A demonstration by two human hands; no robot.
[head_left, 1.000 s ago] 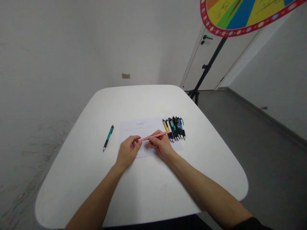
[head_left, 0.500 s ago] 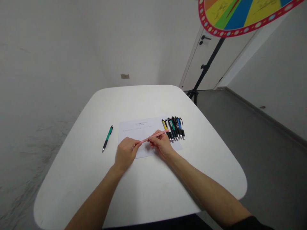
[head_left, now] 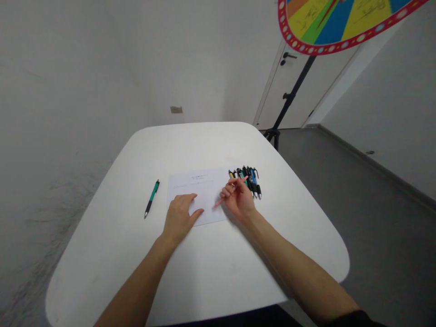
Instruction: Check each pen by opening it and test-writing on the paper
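Observation:
A pink pen is held in my right hand, whose fingers curl round its middle; both pen ends show. My left hand rests at the lower left part of a white paper sheet, thumb and fingers apart with nothing between them. Faint writing runs across the upper part of the sheet. Beyond my right hand lies a row of several pens with black grips, partly hidden by that hand. A green and black pen lies alone left of the sheet.
The white table has rounded corners and stands near a grey wall. Behind it on the right, a colourful wheel stands on a black tripod before a white door.
My left hand has let go of the pink pen and its fingers have spread. My right hand has moved slightly right with the pen and turned palm upward.

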